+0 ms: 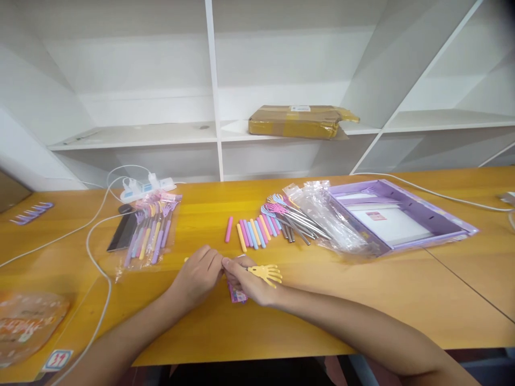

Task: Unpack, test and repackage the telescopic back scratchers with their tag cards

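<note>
A back scratcher with a yellow hand-shaped head [266, 273] lies across both my fists. My right hand [246, 279] is closed around its shaft, and the head sticks out past the wrist. Closed fingers of my left hand [200, 274] grip the other end, where a bit of yellow handle [186, 259] shows. The two hands touch, hiding the middle. Below my right hand is a small pink printed card or packet [237, 293]; how it is held is hidden. Just beyond lie several loose coloured handle sleeves [253, 233] and a pile of metal scratcher rods with hand-shaped heads [295, 217].
Bagged back scratchers [151, 230] lie at left by a black phone-like slab [122, 231] and a power strip [148, 187]. A white cable [105, 276] crosses the left side. Clear bags [330, 220] and a purple box [388, 247] are at right. A carton [295, 122] sits on the shelf.
</note>
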The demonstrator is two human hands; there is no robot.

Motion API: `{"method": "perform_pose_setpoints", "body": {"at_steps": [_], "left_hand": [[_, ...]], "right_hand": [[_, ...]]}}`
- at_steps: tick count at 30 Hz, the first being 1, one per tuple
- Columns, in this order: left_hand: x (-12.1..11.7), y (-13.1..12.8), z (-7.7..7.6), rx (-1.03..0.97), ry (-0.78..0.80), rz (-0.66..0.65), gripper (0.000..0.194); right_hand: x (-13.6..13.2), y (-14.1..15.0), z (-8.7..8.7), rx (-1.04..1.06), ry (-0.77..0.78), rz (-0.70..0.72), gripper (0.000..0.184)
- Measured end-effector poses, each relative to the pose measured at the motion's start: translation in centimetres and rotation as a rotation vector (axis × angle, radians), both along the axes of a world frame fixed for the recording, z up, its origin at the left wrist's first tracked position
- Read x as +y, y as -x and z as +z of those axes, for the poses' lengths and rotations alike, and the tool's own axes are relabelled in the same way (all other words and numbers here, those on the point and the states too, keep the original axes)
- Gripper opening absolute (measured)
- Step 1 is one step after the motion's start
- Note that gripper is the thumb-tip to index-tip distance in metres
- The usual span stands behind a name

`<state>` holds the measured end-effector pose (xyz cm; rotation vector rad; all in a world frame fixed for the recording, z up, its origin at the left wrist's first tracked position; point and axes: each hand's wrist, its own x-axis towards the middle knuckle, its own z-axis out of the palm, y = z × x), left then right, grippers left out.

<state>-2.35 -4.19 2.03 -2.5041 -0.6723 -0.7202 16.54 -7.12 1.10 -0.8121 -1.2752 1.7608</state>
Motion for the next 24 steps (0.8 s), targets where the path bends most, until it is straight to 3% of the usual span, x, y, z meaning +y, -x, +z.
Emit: {"method": "perform_pose_setpoints", "body": {"at_steps": [4, 9, 19, 22, 24], "left_hand": [[0.2, 0.2, -0.2, -0.008, -0.054, 0.035, 0.035], [0.7, 0.3, 0.1, 0.024, -0.108, 0.038, 0.041], [0.4, -1.0, 0.2, 0.069, -0.129, -0.019, 0.041], [1.3, -0.1, 0.0, 0.082, -0.029, 0.004, 0.038], [2.8, 1.9, 0.3, 0.039, 0.143, 0.121, 0.038]], "right_hand": [[-0.8, 0.7, 0.7, 0.061, 0.103, 0.078, 0.072], [-1.7, 1.0, 1.5, 0.108, 0.163, 0.016, 0.066], [-4.1, -1.2, 1.4, 0.090, 0.110, -0.085, 0.067], [-4.9, -2.6, 1.6, 0.080, 0.090, -0.077, 0.068], [-5.5, -4.8, 1.7, 0.048, 0.077, -0.114, 0.067]]}}
